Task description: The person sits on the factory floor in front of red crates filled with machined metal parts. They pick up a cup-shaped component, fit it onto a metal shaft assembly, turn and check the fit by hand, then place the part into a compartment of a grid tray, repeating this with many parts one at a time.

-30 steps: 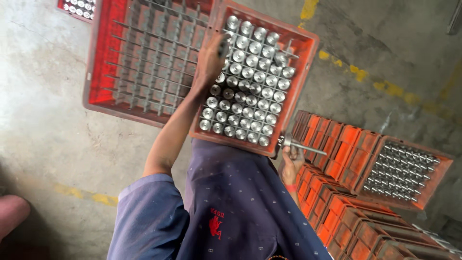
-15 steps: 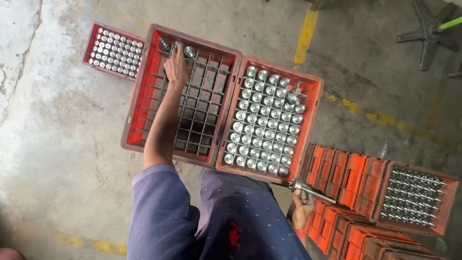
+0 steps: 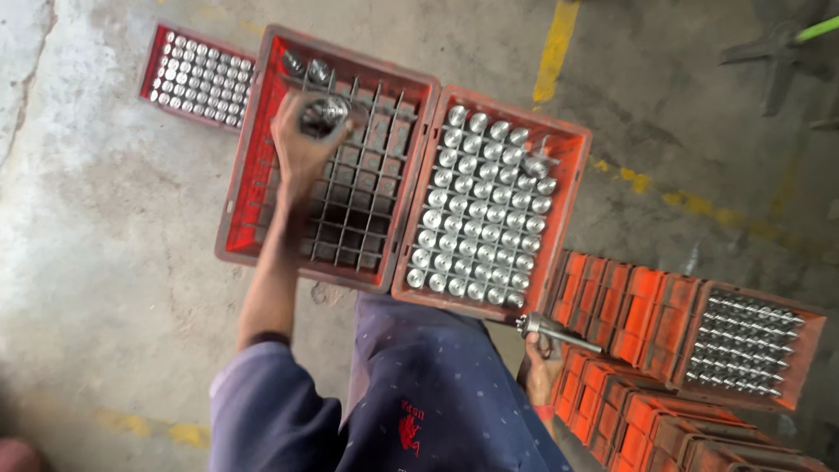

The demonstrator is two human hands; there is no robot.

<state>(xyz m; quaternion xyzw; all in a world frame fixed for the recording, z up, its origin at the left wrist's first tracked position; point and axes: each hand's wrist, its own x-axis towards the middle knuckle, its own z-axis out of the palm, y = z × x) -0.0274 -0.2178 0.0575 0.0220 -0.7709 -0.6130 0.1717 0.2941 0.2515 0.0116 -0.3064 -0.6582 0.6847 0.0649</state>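
My left hand (image 3: 300,150) is over a red crate with a wire grid (image 3: 253,188) and grips a round metal part (image 3: 324,115) near the crate's far end. Two similar metal parts (image 3: 306,68) stand in the far cells of that grid. Beside it on the right, a second red crate (image 3: 572,188) is filled with several upright metal parts (image 3: 483,214). My right hand (image 3: 542,371) is low beside my leg and holds another long metal part (image 3: 552,329) by its shaft.
A smaller red tray of metal parts (image 3: 197,79) lies at the far left on the concrete floor. Stacked orange crates (image 3: 651,385) stand at the right, one holding rows of shafts (image 3: 747,345). Yellow floor lines (image 3: 555,52) run behind.
My left hand moved from the full crate to the grid crate's far end, then lifted slightly with a metal part in its grip. The right hand kept its part.
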